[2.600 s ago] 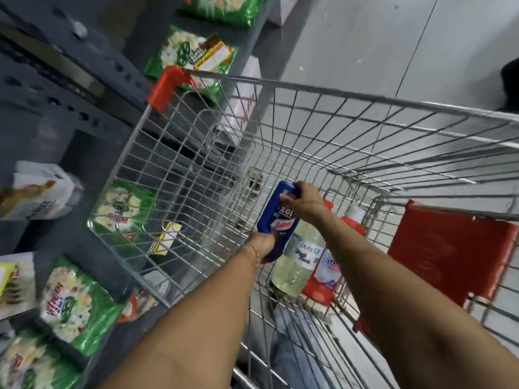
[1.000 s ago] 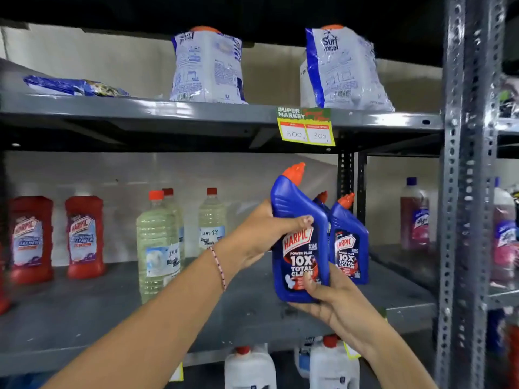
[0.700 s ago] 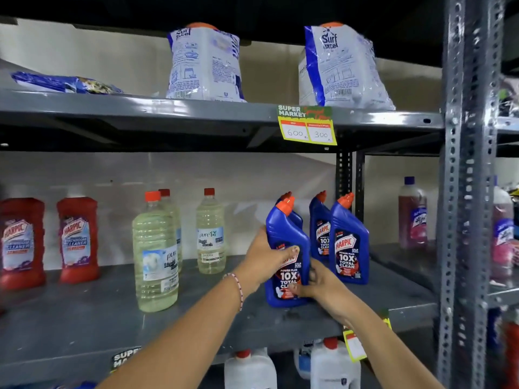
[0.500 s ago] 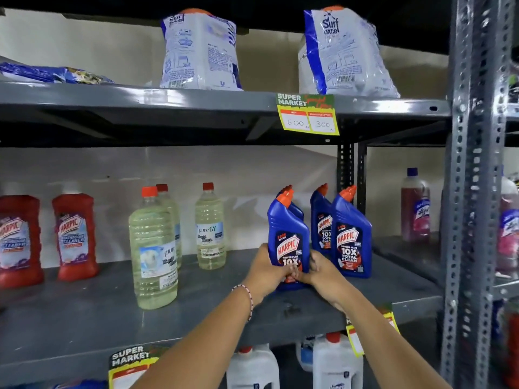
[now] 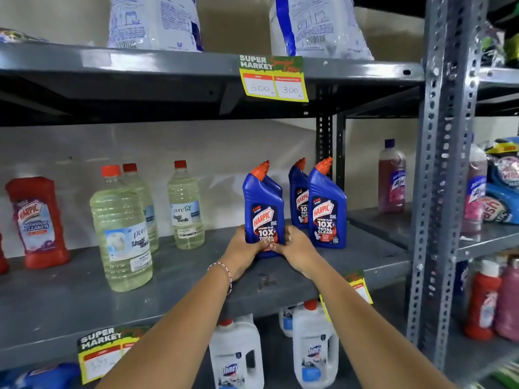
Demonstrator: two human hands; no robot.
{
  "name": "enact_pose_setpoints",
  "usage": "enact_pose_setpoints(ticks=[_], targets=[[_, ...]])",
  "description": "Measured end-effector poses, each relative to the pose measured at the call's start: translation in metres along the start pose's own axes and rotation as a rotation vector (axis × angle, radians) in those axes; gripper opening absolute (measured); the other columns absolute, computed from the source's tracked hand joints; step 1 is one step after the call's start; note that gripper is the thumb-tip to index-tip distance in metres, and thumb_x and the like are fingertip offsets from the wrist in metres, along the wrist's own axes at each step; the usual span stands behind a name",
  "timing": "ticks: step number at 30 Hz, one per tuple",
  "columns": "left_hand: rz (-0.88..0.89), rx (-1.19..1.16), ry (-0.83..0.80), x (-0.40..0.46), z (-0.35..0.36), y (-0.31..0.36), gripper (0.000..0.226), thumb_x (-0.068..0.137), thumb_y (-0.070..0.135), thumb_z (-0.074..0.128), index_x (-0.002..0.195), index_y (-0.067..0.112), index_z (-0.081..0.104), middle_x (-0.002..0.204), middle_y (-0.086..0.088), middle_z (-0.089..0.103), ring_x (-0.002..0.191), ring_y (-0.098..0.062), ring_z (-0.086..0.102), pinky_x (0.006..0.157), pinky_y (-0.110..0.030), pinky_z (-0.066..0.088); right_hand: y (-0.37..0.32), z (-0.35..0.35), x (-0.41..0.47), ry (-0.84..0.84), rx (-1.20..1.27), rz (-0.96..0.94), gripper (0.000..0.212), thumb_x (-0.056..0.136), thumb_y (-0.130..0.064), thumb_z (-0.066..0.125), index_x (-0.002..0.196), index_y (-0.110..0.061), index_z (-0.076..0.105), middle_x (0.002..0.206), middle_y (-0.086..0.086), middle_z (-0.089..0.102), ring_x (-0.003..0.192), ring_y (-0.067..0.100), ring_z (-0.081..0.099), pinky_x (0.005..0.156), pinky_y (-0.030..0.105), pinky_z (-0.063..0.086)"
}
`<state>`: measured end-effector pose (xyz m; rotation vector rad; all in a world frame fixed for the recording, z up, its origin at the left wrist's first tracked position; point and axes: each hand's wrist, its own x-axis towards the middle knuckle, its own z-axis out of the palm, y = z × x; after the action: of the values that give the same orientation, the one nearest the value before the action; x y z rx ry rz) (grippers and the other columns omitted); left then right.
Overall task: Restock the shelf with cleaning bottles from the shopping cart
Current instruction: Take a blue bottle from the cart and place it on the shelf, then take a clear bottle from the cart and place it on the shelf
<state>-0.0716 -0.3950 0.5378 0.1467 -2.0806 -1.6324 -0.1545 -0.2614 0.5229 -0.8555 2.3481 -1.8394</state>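
- At the base of the upright blue Harpic bottle (image 5: 263,209), the left hand (image 5: 245,252) and right hand (image 5: 295,248) clasp it from either side on the grey shelf (image 5: 70,299).
- Just right of that bottle stand two more blue bottles (image 5: 325,209).
- Left of it stand clear bleach bottles (image 5: 123,234), then a red cleaner bottle (image 5: 36,223).
- Above hangs a yellow price tag (image 5: 273,80).
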Motion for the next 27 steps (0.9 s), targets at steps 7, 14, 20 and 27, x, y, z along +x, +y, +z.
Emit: enact_pose_setpoints(ticks=[7,14,20,27], targets=[[-0.105,-0.017,0.195,-0.029,0.009,0.018,0.055,0.077,0.031,0.078,0.121,0.001,0.062,0.116,-0.015,0.071,0.104,-0.025,0.069,0.085,-0.030,0.056,-0.044,-0.037,-0.068,0.015,0.246,-0.035,0.060,0.089,0.000,0.065,0.144,-0.003,0.039,0.146,0.017,0.048,0.136,0.027,0.045,0.110,0.033,0.037],[0.478,-0.260,-0.024,-0.195,0.122,0.022,0.023,0.098,0.008,0.051,0.115,0.020,0.057,0.119,-0.001,0.067,0.110,-0.013,0.064,0.096,-0.020,0.048,0.071,-0.148,-0.287,0.446,0.353,0.053,0.028,0.089,0.003,0.061,0.114,-0.010,0.065,0.109,0.003,0.071,0.106,0.010,0.066,0.090,0.023,0.054],[-0.402,0.087,-0.881,-0.287,0.297,-0.154,0.016,0.094,0.004,0.058,0.103,0.018,0.058,0.100,0.002,0.066,0.087,0.000,0.065,0.078,-0.018,0.050,0.296,-0.191,-0.477,0.668,0.255,0.935,0.025,0.092,0.003,0.056,0.114,-0.003,0.066,0.095,0.013,0.070,0.079,0.019,0.055,0.058,0.023,0.037],[-0.610,0.878,-1.540,-0.379,0.402,-0.311,0.035,0.088,0.024,0.062,0.120,0.013,0.057,0.127,-0.012,0.063,0.100,-0.022,0.059,0.091,-0.030,0.050,0.439,-0.153,-0.564,0.588,0.273,1.451,0.010,0.089,-0.002,0.060,0.089,-0.011,0.061,0.062,-0.002,0.052,0.051,0.009,0.047,0.048,0.023,0.038]])
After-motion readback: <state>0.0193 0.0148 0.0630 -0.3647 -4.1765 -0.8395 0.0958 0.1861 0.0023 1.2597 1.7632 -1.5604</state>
